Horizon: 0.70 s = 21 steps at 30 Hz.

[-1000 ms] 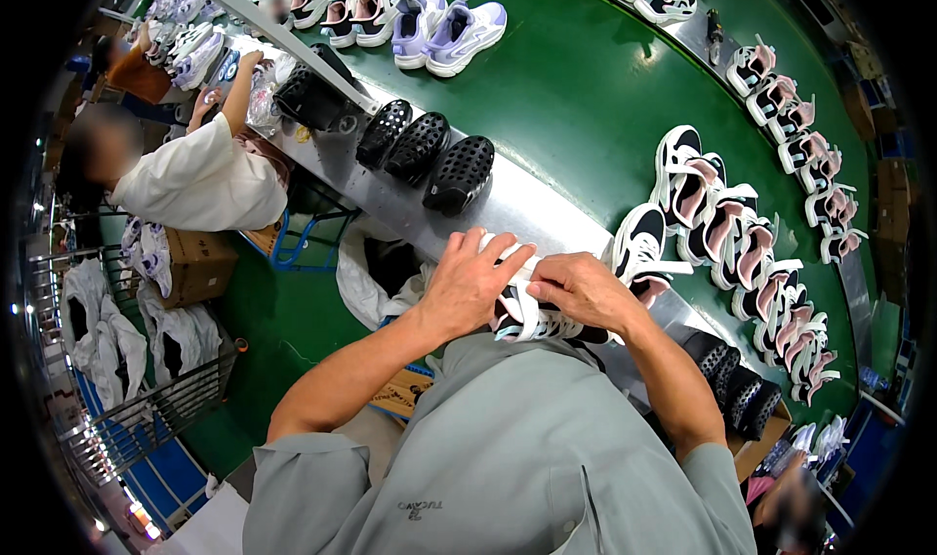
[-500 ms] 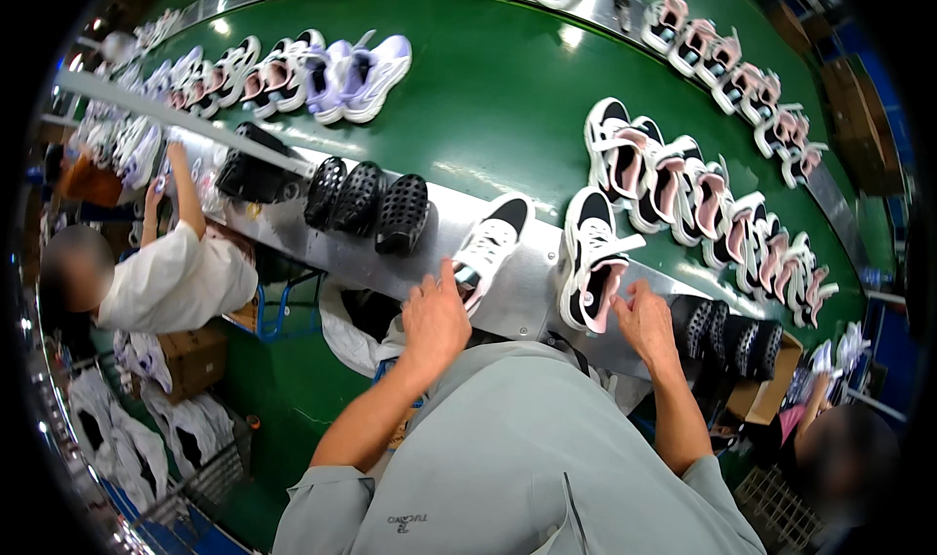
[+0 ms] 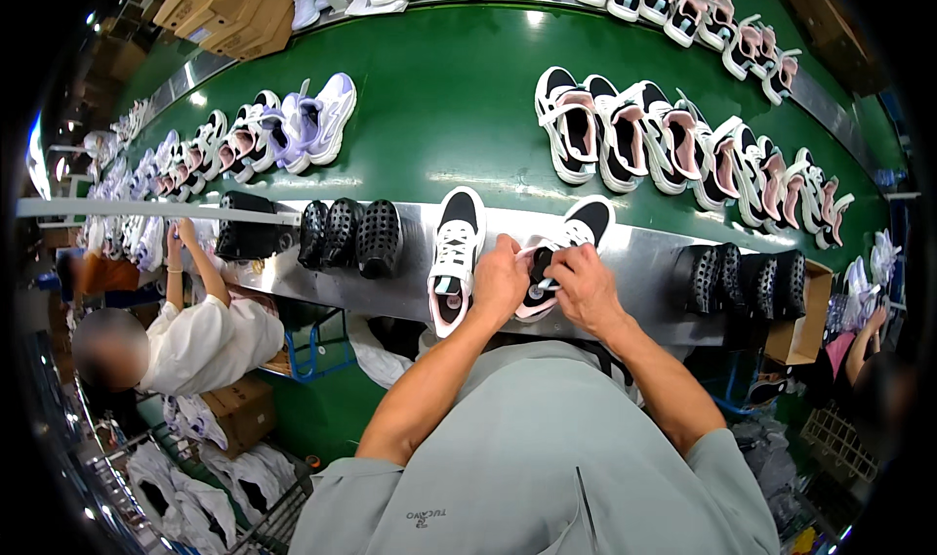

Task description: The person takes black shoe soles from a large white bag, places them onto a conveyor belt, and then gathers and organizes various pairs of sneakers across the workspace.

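Observation:
A black-and-white sneaker with pink lining (image 3: 589, 221) sits tilted on the metal ledge in front of me, its toe pointing away. My left hand (image 3: 499, 282) grips its left side near the opening. With bent fingers, my right hand (image 3: 584, 287) pinches at the collar and tongue area from the right; the fingers partly hide the opening. Just left of my hands stands a matching sneaker (image 3: 455, 247), toe away from me, untouched by either hand.
Black studded forms (image 3: 378, 240) stand left on the ledge, with more black forms (image 3: 705, 278) at right beside a cardboard box (image 3: 798, 313). Rows of sneakers (image 3: 569, 130) line the green belt (image 3: 429, 96). One co-worker (image 3: 210, 335) works at left, another at far right.
Both hands have come together on the right-hand sneaker, which has tilted. My left hand has left the other sneaker. The view has shifted, so the belt's shoes appear moved.

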Motion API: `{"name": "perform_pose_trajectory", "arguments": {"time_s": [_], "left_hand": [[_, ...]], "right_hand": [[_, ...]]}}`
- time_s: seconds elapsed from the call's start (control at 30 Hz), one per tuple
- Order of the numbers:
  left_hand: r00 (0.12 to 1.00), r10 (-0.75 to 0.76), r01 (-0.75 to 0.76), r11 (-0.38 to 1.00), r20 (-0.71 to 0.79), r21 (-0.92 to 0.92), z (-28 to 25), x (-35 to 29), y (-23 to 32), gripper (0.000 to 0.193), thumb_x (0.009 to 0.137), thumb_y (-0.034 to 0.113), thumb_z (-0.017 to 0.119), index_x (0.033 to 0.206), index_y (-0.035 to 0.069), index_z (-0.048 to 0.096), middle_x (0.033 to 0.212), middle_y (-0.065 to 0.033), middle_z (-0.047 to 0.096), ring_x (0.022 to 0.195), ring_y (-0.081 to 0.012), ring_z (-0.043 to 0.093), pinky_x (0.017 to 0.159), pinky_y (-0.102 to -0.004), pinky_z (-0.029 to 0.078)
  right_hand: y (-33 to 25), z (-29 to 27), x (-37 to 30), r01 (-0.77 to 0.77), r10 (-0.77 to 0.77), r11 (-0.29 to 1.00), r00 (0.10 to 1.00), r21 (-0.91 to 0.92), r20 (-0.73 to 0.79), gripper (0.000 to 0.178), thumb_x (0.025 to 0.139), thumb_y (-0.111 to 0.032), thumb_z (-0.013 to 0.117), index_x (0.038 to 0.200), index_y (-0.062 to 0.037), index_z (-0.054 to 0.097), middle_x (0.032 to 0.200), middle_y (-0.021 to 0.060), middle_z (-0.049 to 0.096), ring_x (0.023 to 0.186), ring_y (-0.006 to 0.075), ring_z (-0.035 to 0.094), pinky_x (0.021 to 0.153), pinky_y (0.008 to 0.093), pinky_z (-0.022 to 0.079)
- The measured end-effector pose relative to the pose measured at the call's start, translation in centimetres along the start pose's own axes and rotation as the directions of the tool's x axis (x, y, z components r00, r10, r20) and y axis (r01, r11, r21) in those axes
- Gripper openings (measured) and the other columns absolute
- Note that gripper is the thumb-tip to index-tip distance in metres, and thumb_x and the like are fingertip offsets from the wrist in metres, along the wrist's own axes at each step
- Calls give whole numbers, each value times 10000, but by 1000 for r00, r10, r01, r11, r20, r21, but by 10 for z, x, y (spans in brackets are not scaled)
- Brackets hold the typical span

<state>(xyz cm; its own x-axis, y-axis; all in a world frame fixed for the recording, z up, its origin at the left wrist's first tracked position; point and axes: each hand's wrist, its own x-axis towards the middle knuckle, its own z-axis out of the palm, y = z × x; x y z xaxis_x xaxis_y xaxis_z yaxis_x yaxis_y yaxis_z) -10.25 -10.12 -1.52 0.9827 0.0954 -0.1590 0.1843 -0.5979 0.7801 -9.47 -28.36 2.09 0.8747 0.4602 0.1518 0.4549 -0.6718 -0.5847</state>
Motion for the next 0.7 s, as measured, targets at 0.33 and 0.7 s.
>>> {"name": "perform_pose_trajectory", "arguments": {"time_s": [0.33, 0.7], "left_hand": [[708, 690, -700, 655, 154, 285, -16, -19, 58, 292, 780, 88, 672, 1057, 11, 616, 1003, -107, 585, 982, -297, 560, 804, -406, 491], [537, 733, -842, 491, 418, 222, -27, -9, 59, 245, 769, 91, 665, 997, 5, 640, 1002, -119, 582, 912, -306, 571, 811, -405, 479]], "right_hand": [[-22, 1, -34, -732, 720, 645, 679, 218, 148, 217, 839, -144, 712, 954, 12, 614, 825, 157, 660, 786, 400, 663, 696, 469, 532], [-16, 23, -38, -591, 623, 649, 774, 480, 110, 209, 877, -141, 646, 835, 32, 536, 753, 248, 631, 716, 432, 643, 655, 487, 497]]}}
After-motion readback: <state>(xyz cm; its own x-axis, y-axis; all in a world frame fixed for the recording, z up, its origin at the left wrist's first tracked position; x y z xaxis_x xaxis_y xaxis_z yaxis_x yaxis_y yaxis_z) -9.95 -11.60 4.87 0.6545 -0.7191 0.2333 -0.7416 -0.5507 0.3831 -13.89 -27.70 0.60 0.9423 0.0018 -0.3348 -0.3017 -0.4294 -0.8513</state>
